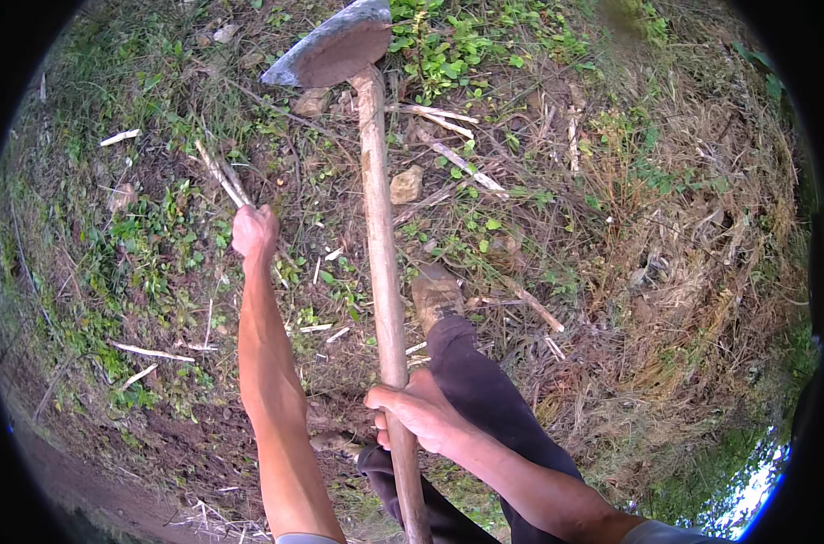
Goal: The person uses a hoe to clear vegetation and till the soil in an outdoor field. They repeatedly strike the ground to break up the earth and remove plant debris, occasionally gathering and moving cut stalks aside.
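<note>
My right hand [418, 411] is wrapped around the wooden handle of a hoe [378, 224], low on the shaft. The handle runs up the middle of the view to a broad metal blade [340, 51], soil-stained on its face, at the top. Off to the left, my left hand [256, 230] is closed around a few thin pale sticks [220, 173], whose ends point up and left. That arm is stretched forward over the weedy ground, apart from the hoe.
Broken sticks [459, 160] and a tan stone [406, 185] lie right of the handle. My shoe [437, 296] stands below them. Green weeds [157, 238] grow at left, dry grass [697, 272] at right. A bare dirt strip [92, 476] runs at lower left.
</note>
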Demonstrator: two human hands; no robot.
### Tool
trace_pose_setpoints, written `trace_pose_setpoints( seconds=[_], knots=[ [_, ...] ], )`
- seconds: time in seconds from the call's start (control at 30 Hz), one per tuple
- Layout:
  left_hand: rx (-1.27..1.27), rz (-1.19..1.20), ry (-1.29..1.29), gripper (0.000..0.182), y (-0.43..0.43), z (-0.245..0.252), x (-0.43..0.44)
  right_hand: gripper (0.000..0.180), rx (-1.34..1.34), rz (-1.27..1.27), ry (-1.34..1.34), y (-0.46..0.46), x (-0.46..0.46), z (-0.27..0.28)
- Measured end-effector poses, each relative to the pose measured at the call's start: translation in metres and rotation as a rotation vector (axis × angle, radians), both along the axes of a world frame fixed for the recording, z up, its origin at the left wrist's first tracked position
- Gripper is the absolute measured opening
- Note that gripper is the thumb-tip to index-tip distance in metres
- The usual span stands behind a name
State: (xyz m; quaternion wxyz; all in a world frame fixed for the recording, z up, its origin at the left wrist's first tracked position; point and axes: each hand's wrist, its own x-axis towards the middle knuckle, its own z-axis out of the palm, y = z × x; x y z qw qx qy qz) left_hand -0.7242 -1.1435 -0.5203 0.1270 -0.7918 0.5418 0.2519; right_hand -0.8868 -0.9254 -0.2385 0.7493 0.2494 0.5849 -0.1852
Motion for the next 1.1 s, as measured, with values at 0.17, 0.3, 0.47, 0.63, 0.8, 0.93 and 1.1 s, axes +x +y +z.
trace_pose_setpoints(
  seconds=[0.17, 0.3, 0.47, 0.63, 0.8, 0.93, 1.1],
  knots=[
    [-0.112, -0.114, 0.261, 0.031, 0.045, 0.04, -0.01, 0.02, -0.009, 0.014, 0.05, 0.001, 0.002, 0.002],
    [-0.091, -0.168, 0.316, 0.025, 0.162, 0.074, 0.026, 0.019, -0.019, 0.035, 0.09, 0.004, 0.006, 0.002],
    [0.012, -0.107, -0.022, 0.027, 0.388, 0.174, 0.192, 0.017, -0.033, 0.07, 0.139, 0.008, 0.01, 0.001],
    [0.566, 0.127, -0.633, 0.028, 0.594, 0.368, 0.392, 0.016, -0.056, 0.085, 0.157, 0.009, 0.015, 0.002],
    [0.682, 0.087, -0.646, 0.03, 0.626, 0.374, 0.416, 0.014, -0.044, 0.084, 0.202, 0.011, 0.024, 0.003],
    [0.571, -0.051, -0.32, 0.043, 0.508, 0.248, 0.3, 0.014, -0.093, 0.103, 0.205, 0.012, 0.024, 0.001],
    [0.164, -0.486, 0.222, 0.037, 0.334, 0.106, 0.094, 0.017, -0.047, -0.038, 0.036, 0.014, 0.014, 0.001]
  ],
)
